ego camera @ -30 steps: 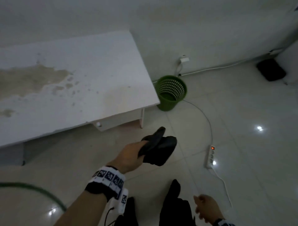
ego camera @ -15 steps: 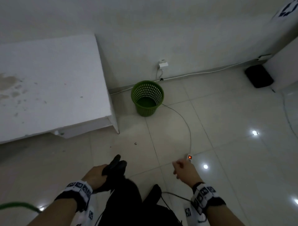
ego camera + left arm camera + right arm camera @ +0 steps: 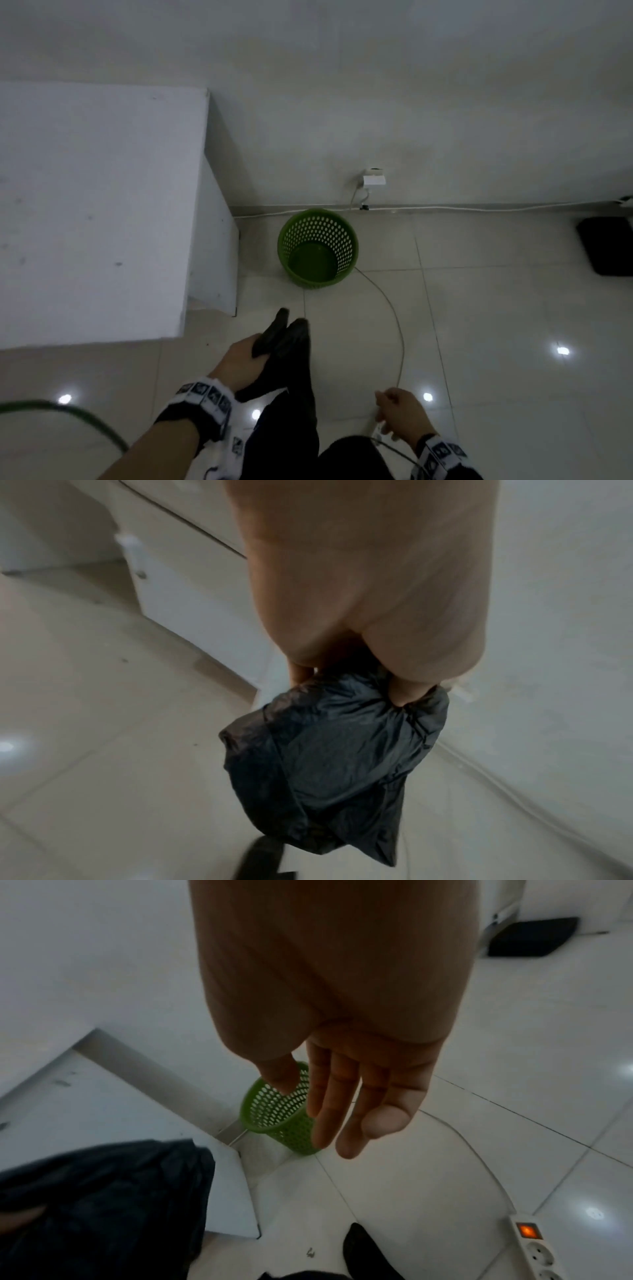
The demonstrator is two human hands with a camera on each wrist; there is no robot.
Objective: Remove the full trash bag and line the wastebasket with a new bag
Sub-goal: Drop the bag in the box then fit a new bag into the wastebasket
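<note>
A green perforated wastebasket [image 3: 318,247] stands on the tiled floor by the wall, with no bag inside; it also shows in the right wrist view as the wastebasket [image 3: 277,1112]. My left hand [image 3: 246,356] grips a folded black trash bag [image 3: 279,337], held low in front of me, well short of the basket. In the left wrist view the fingers curl round the crumpled black bag [image 3: 329,750]. My right hand [image 3: 399,409] hangs at the lower right, holding nothing; its fingers [image 3: 337,1110] are relaxed and nearly straight.
A white table [image 3: 96,205] fills the left side, its corner close to the basket. A thin cable [image 3: 394,322] runs across the floor from the basket's side to a power strip [image 3: 534,1250] with a lit switch. A black mat [image 3: 606,245] lies far right. My dark shoes are below.
The view has drawn closer to the wastebasket, which now sits nearer the centre. My left hand still holds the black bag, lowered; the right hand has dropped to the lower right.
</note>
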